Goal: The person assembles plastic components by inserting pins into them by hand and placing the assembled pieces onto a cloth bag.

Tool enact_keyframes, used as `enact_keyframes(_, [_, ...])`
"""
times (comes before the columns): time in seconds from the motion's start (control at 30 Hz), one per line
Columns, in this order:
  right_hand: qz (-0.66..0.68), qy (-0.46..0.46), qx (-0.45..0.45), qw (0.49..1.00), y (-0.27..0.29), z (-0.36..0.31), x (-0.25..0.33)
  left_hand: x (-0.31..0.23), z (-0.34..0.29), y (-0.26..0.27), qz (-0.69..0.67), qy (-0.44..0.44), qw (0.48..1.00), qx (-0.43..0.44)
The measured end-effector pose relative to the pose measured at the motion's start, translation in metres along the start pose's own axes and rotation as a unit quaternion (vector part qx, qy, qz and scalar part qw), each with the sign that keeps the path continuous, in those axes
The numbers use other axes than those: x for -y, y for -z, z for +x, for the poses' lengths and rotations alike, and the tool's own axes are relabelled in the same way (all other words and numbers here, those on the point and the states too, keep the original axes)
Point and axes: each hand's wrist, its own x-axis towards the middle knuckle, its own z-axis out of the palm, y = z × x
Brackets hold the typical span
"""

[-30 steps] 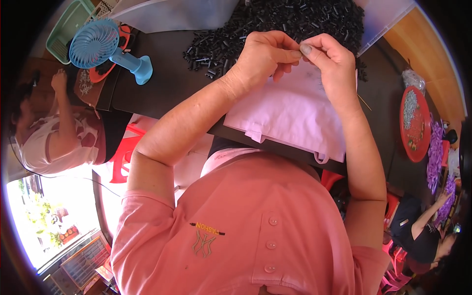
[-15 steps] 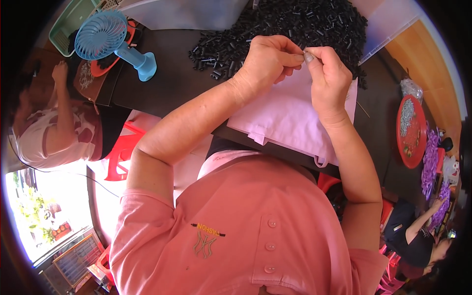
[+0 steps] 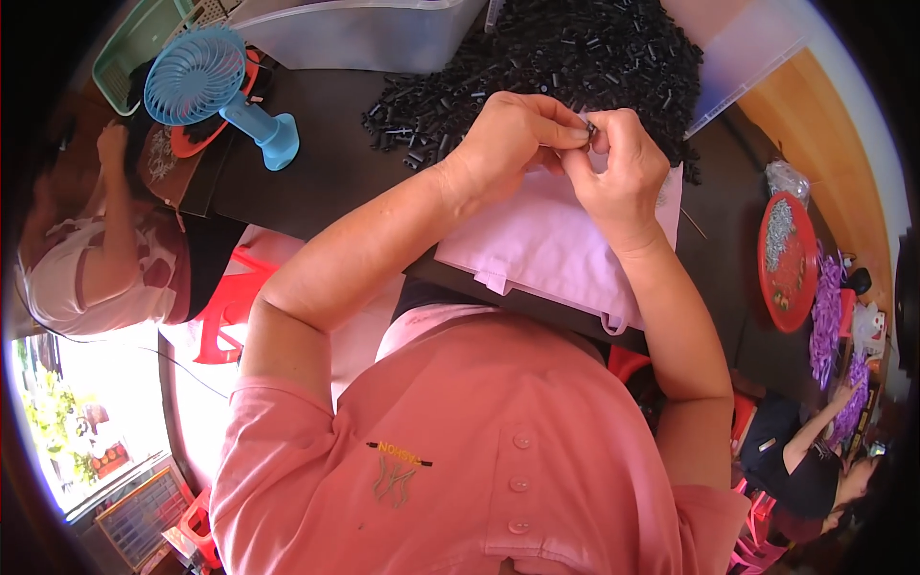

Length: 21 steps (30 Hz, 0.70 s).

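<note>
My left hand (image 3: 517, 139) and my right hand (image 3: 623, 177) meet above a pale pink cloth bag (image 3: 537, 240). Between their fingertips shows a small dark piece (image 3: 590, 130), pinched from both sides; it looks like one of the black tube-shaped pieces. The thumb and fingers of each hand are pressed together, so most of the piece is hidden. Just beyond my hands, a heap of short black tubes (image 3: 585, 57) spreads over the dark table (image 3: 316, 115). The bag lies flat at the near table edge, its straps toward me.
A blue fan (image 3: 278, 142) stands at the left, near a clear plastic bin (image 3: 364, 38). To the right are a red bowl (image 3: 803, 287) of small metal pieces, a thin rod (image 3: 695, 224) and purple strips (image 3: 826, 326). People sit at left (image 3: 96, 249) and right (image 3: 795, 441).
Both hands have come slightly nearer to me, and the right wrist has turned. The dark piece between the fingertips now shows more. The whole view has shifted a little.
</note>
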Motion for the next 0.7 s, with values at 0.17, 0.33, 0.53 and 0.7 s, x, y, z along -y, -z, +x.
enact_keyframes(0.17, [0.01,0.003,-0.003,1.0,0.008,0.003,-0.003,-0.005,-0.001,0.0,-0.03,0.024,0.999,0.03])
enact_keyframes(0.33, [-0.006,0.006,0.032,0.999,0.017,0.006,-0.006,-0.004,0.002,0.004,-0.057,0.044,0.997,0.034])
enact_keyframes(0.53, [0.017,0.001,0.045,0.999,0.02,0.006,-0.008,-0.005,0.0,0.001,-0.071,0.04,0.996,0.037])
enact_keyframes(0.7, [0.034,0.017,0.023,0.999,0.01,0.001,-0.011,-0.01,-0.006,-0.008,0.041,-0.021,0.998,0.036])
